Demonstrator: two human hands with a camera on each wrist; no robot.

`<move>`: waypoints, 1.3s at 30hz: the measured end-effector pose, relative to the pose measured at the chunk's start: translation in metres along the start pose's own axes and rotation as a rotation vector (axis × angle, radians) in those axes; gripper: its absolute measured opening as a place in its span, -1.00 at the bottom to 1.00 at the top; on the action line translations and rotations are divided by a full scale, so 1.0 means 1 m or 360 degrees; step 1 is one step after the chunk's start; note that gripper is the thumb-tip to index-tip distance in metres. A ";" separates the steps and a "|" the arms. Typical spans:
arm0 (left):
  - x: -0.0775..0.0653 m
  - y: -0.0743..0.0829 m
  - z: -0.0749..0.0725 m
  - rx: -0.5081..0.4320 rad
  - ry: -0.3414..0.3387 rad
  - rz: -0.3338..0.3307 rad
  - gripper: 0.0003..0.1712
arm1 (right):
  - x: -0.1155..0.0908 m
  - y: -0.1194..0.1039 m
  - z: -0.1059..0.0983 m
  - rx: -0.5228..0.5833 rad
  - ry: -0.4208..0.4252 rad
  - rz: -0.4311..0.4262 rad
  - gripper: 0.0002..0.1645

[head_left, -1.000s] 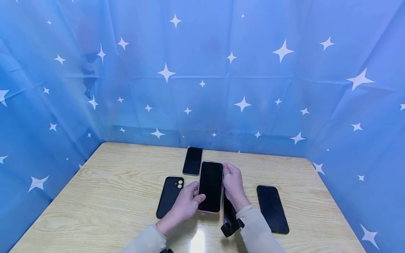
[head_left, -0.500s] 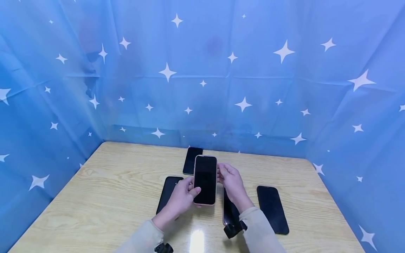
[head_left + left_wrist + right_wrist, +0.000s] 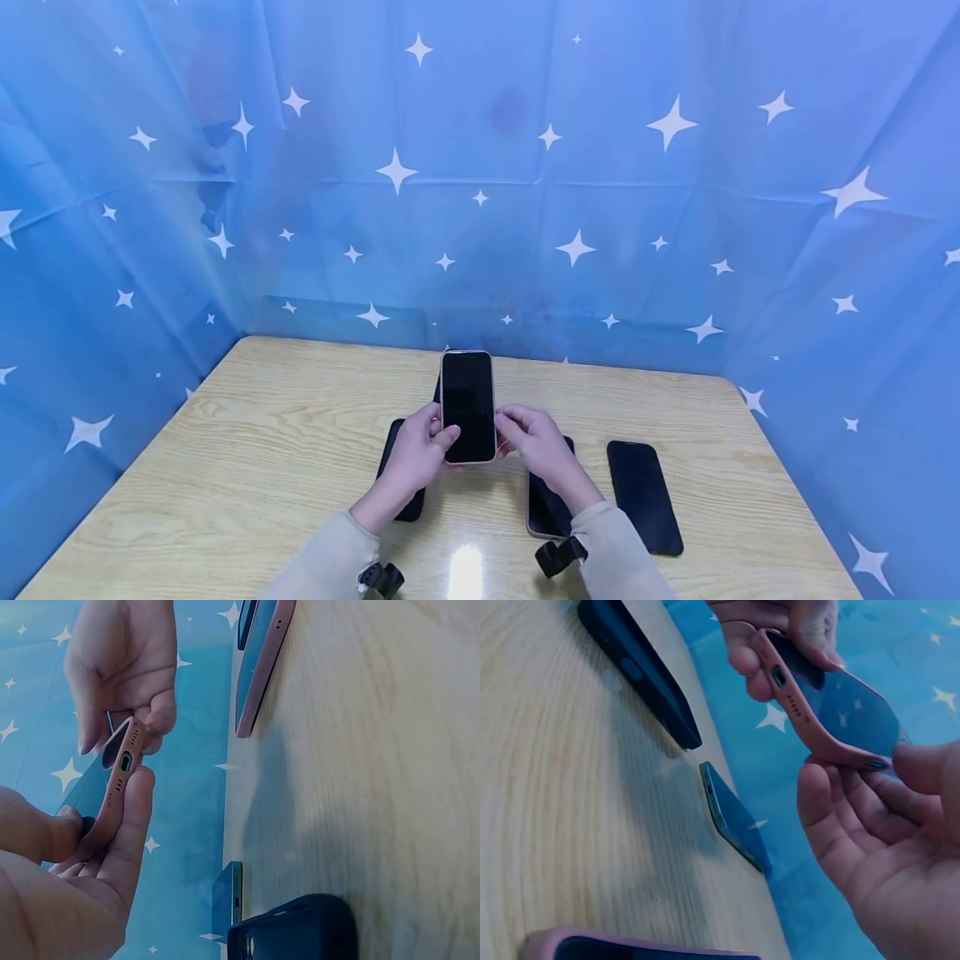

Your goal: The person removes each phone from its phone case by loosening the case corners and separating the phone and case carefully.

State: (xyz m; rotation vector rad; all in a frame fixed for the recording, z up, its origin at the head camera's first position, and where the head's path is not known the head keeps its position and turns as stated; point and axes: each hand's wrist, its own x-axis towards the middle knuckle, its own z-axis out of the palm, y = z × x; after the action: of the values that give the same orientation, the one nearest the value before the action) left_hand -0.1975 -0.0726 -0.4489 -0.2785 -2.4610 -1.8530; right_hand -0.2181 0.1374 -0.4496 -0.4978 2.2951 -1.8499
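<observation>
A black-screened phone in a pink case (image 3: 468,408) is held up off the table, screen towards the head camera. My left hand (image 3: 416,446) grips its left side, thumb on the front near the lower corner and fingers behind. At its right edge, my right hand (image 3: 536,442) pinches the case's side between thumb and curled fingers. The left wrist view shows the case's bottom edge with the charging port (image 3: 126,761). In the right wrist view, my right thumb (image 3: 922,766) lies at the case's rim, fingers beneath the corner.
On the wooden table (image 3: 262,433) a black phone case (image 3: 408,506) lies partly under my left forearm. Another pink-edged phone (image 3: 546,508) lies below my right hand, and a dark phone-shaped slab (image 3: 645,496) further right. A bare phone (image 3: 731,817) lies at the back, mostly hidden in the head view.
Both hands have carried the phone in the pink case leftward and away from me, so it now covers most of the phone at the back. The pink-edged phone below is more exposed.
</observation>
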 end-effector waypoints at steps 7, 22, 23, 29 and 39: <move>0.006 0.000 0.000 -0.0247 0.0054 -0.0050 -0.86 | -0.005 0.002 0.011 -0.0140 0.0026 -0.0015 -0.71; 0.007 0.008 0.003 -0.0233 0.0095 -0.0039 -0.91 | -0.009 -0.002 0.037 0.0127 0.0487 0.0005 -0.68; 0.007 0.008 0.004 -0.0250 0.0090 -0.0035 -0.90 | -0.009 -0.002 0.038 0.0151 0.0490 0.0022 -0.67; 0.006 0.010 0.005 -0.0322 0.0073 -0.0030 -0.88 | -0.007 -0.001 0.036 0.0327 0.0434 0.0117 -0.59; 0.008 0.006 0.003 -0.0622 -0.0062 -0.0132 -0.78 | -0.007 0.005 0.033 0.0640 0.0316 0.0129 -0.62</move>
State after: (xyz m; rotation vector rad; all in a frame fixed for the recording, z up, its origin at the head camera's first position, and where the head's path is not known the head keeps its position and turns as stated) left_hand -0.2037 -0.0671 -0.4434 -0.2296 -2.1426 -2.3781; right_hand -0.2016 0.1105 -0.4622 -0.1673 1.9320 -2.3263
